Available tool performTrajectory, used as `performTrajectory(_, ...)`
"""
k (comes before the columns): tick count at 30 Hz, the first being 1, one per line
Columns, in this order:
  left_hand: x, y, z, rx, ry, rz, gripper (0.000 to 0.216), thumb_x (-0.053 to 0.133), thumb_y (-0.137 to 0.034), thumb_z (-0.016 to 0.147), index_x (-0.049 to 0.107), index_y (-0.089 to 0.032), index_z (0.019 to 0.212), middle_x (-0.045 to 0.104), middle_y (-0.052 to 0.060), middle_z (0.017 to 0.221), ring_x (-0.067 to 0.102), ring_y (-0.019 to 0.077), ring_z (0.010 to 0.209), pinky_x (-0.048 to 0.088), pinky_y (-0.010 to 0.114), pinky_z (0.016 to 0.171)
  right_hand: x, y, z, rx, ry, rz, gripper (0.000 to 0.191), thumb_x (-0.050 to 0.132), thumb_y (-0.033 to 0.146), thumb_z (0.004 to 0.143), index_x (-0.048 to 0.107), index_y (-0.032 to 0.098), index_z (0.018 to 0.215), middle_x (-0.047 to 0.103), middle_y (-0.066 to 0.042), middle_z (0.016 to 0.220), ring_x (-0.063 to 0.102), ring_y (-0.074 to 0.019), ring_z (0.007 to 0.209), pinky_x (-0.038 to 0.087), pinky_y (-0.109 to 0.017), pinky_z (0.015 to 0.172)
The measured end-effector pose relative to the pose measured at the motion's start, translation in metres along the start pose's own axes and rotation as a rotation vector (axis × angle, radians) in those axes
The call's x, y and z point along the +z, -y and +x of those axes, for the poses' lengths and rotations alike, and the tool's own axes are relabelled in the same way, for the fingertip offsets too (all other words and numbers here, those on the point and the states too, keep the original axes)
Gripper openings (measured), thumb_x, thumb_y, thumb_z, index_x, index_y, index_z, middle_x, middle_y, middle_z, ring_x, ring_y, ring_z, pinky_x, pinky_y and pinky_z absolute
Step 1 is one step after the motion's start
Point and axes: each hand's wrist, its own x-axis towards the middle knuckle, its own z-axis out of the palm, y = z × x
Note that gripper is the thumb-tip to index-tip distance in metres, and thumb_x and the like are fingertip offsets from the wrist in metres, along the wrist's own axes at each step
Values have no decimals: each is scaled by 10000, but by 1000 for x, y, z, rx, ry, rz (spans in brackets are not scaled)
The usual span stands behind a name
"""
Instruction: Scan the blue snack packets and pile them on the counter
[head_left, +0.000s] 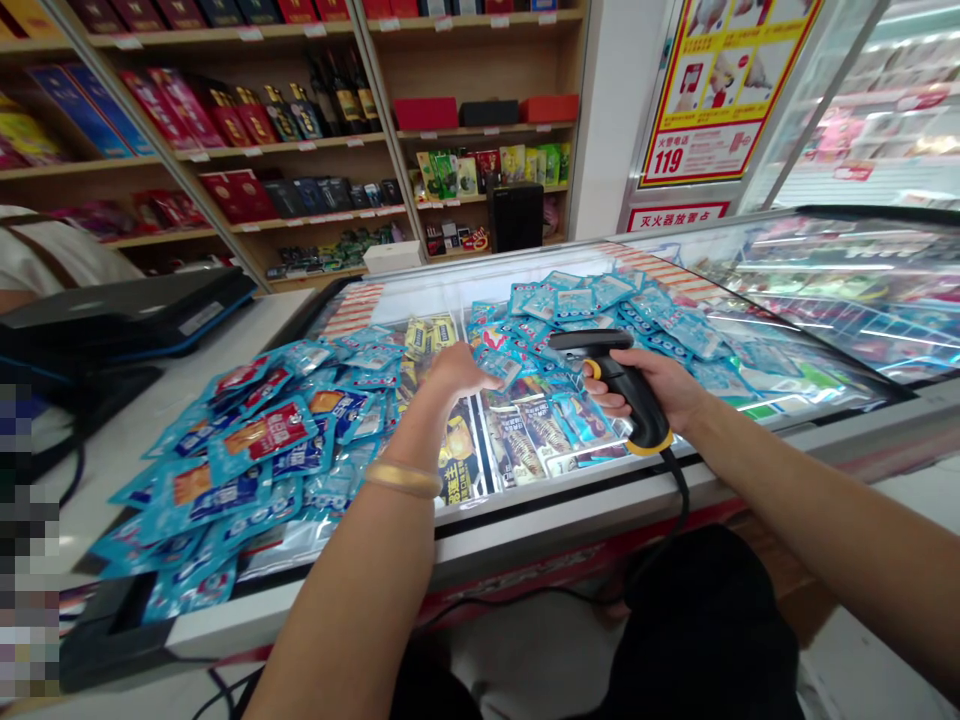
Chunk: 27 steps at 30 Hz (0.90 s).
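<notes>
My right hand is wrapped round the grip of a black and yellow barcode scanner, whose head points left over the freezer's glass top. A cable runs down from its handle. My left hand, with a gold bangle on the wrist, reaches over the glass with its thumb stretched out to the right. Its other fingers are mostly hidden behind the hand. Close to the thumb lies a blue packet; whether they touch is unclear. One heap of blue snack packets lies on the left, another heap behind the scanner.
Under the glass of the chest freezer are ice creams. A black checkout device stands on the left counter, with a person's sleeve behind it. Shelves of boxes and bottles line the back. A second freezer stands right.
</notes>
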Motion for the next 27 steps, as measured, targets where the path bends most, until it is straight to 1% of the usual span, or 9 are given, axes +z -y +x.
performTrajectory(2,-2,7,1,-29,-65,-133,813,901,-256,475,622,-109,1225,707,197,1138,691,346,1022,526,387,840,-1,0,0,4,2,-8,218,646,306,792,563,152,922,553,-36,720,441,-111,534,397,-224,460)
performTrajectory(4,-4,10,1,-65,-114,-360,752,880,-204,495,626,-128,1199,729,142,1025,710,288,882,540,367,764,-1,0,0,4,8,-15,218,642,311,799,560,157,930,556,-33,721,447,-113,535,396,-225,457)
performTrajectory(7,-7,8,-2,-92,-78,-752,491,844,-171,565,668,-158,1023,720,62,874,681,188,748,542,318,717,-3,0,0,8,29,-30,208,627,314,816,546,171,943,554,-28,730,452,-117,540,395,-227,458)
performTrajectory(9,-9,3,-6,-98,-41,-894,368,845,-158,572,674,-162,898,695,27,782,656,151,705,537,309,728,-3,0,-1,16,43,-41,213,629,317,818,541,173,948,555,-28,734,458,-117,545,396,-225,461)
performTrajectory(13,-9,-5,-11,-106,-17,-921,301,867,-157,545,661,-161,764,623,-18,647,611,128,639,518,326,733,-2,-1,-2,41,36,-56,206,639,318,812,553,167,923,569,-34,731,463,-117,545,393,-223,452)
performTrajectory(16,-7,-6,-12,-109,10,-907,297,876,-156,531,660,-160,735,612,-22,636,598,121,630,509,330,746,-3,-1,-2,58,30,-66,210,644,321,811,571,153,915,569,-37,732,460,-112,542,399,-221,451)
performTrajectory(20,-5,-2,-9,-99,18,-919,309,875,-178,542,680,-164,781,650,0,688,620,131,668,511,344,773,-5,-2,-1,91,27,-77,237,654,339,816,589,138,925,562,-39,740,465,-104,545,404,-211,454)
performTrajectory(23,-3,0,-7,-89,19,-906,314,862,-188,560,692,-166,823,663,8,709,624,134,680,517,338,768,-4,-2,-2,113,32,-81,215,642,333,825,588,146,917,558,-39,744,466,-111,548,405,-218,452)
performTrajectory(27,1,-1,-7,-37,-18,-847,276,791,-222,640,713,-155,895,687,24,739,632,150,694,527,311,725,-2,-1,-3,66,41,-63,191,638,321,817,569,162,897,548,-38,741,450,-118,541,402,-232,450)
